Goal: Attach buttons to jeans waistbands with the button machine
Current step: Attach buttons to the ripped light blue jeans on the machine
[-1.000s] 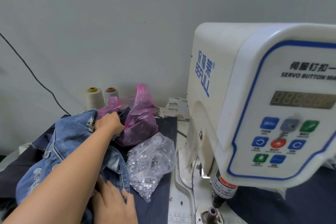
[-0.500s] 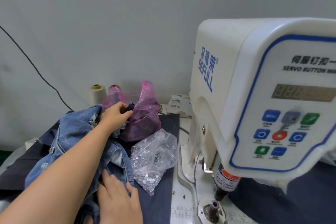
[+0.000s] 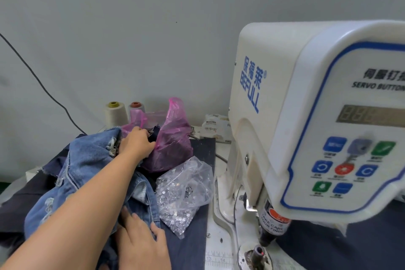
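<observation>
1. The pink bag [image 3: 173,144] stands at about 11 o'clock on the surface [image 3: 190,245], its mouth open upward; dark contents show through the plastic, too dim to name.
2. The left hand [image 3: 137,143] reaches to the mouth of the pink bag; its fingertips are hidden at the plastic, so I cannot tell whether its grip is apart or clamped on anything.
3. The clear bag [image 3: 184,195] lies just at 5 o'clock of the pink one, full of small silver buttons; it touches the jeans [image 3: 87,173] along its left edge.
4. The jeans, light blue and ripped, lie heaped at 9 o'clock under the left forearm; the right hand [image 3: 140,239] rests on their near edge at 6 o'clock, fingers straight, grip apart.
5. The button machine [image 3: 306,116], white with a blue-trimmed panel, fills 3 o'clock; its dark punch hangs above a post on the base.
6. Two thread cones [image 3: 116,114] stand at 12 o'clock behind the pink bag; a small white packet [image 3: 215,129] lies beside the machine.
7. A dark cloth covers the surface; a grey wall [image 3: 153,28] rises behind, a black cable [image 3: 43,85] slanting across it.
</observation>
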The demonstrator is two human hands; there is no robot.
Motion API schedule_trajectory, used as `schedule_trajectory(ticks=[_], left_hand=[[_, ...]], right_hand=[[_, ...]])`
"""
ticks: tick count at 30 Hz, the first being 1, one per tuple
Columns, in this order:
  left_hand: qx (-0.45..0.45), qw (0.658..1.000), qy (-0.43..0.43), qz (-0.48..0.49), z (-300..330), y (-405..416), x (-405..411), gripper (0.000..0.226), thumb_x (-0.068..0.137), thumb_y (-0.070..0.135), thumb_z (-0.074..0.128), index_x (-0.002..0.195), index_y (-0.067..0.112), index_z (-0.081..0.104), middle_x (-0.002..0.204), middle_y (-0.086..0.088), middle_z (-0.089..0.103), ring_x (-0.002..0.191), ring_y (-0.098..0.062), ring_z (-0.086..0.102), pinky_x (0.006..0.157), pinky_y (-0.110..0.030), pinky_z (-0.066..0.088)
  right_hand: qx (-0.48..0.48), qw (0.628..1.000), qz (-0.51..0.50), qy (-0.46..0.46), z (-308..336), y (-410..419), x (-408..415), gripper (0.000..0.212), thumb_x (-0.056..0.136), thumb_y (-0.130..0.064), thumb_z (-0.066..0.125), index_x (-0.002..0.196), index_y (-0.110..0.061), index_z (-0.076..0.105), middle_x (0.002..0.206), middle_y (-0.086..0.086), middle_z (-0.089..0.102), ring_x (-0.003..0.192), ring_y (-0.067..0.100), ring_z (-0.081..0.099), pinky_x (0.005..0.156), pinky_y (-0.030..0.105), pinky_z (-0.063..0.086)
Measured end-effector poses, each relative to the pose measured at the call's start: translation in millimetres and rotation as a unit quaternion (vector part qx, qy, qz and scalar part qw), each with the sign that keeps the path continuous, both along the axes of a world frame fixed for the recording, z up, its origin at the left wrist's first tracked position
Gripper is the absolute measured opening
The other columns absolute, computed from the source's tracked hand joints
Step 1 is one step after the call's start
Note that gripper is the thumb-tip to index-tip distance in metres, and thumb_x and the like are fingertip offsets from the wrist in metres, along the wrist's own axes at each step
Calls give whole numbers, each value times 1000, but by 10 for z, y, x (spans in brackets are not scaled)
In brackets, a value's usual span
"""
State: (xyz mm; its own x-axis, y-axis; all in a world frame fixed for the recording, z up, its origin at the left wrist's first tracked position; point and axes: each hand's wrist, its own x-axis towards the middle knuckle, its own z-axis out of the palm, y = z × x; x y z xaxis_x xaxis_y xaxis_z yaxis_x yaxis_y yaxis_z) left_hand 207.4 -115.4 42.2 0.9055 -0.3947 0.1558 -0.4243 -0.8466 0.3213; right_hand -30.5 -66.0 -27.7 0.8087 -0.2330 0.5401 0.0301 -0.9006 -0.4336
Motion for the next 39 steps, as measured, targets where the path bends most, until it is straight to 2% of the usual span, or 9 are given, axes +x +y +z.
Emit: schedule_trajectory(ticks=[3,8,10,14,19,26,29,34,39], left_hand=[[-218,976,-7,-9,154,15,-87,29,89,30,66,76,4,57,92,-19,62,89,-29,57,74,-40,45],[-563,810,53,-154,985,200,-463,13,96,2,54,100,14,57,78,10,67,66,6,62,68,-15,52],[-562,796,52,-218,1302,367,-642,23,96,1,52,98,23,59,74,18,70,68,5,63,70,-14,51],[-475,798,184,-321,1514,744,-999,24,90,11,60,111,21,64,97,6,75,83,-7,69,75,-18,54],[-256,832,288,-400,1232,1023,-1341,33,85,14,64,117,22,66,114,-7,71,100,-15,68,86,-24,53],[-163,846,347,-371,895,1303,-1568,65,79,30,72,130,57,44,98,-9,73,84,-21,70,72,-32,54],[-184,857,329,-352,879,1447,-1574,38,87,20,70,123,29,60,110,-4,72,103,-21,68,87,-30,55],[-367,912,122,-136,992,1492,-1214,19,93,6,60,90,21,72,94,1,75,83,-8,66,78,-17,52],[-84,996,29,25,768,1561,-783,38,88,21,65,126,16,58,119,-15,66,113,-33,57,87,-35,39]], right_hand=[[7,999,0,46,106,-15,-67,45,59,-67,61,100,-48,67,122,-29,60,104,-12,57,85,20,35],[66,986,46,149,338,-54,-230,53,59,-58,52,110,-48,60,139,-38,39,121,-16,43,98,21,28],[121,978,118,121,366,-173,-204,56,76,-44,60,129,-46,43,151,-34,21,135,-9,27,107,24,18],[372,919,125,44,615,-375,-338,44,81,-49,59,122,-35,56,131,-20,54,119,-9,47,103,22,37],[645,749,151,-9,1026,-523,-392,59,72,-72,57,111,-29,67,105,-15,71,98,0,63,84,19,45],[767,618,151,-86,1136,-495,-287,31,86,-36,59,110,-17,68,106,4,73,97,18,69,88,36,54],[751,628,172,-110,1153,-488,-226,21,88,-32,58,101,-30,73,111,-1,72,101,14,67,88,32,53],[625,770,122,-19,1058,-465,-195,22,98,-28,50,116,-38,59,107,-11,67,74,-1,59,69,14,47],[525,849,35,54,702,-506,-330,19,97,-24,51,111,-36,57,107,-12,59,86,2,56,70,10,45]])
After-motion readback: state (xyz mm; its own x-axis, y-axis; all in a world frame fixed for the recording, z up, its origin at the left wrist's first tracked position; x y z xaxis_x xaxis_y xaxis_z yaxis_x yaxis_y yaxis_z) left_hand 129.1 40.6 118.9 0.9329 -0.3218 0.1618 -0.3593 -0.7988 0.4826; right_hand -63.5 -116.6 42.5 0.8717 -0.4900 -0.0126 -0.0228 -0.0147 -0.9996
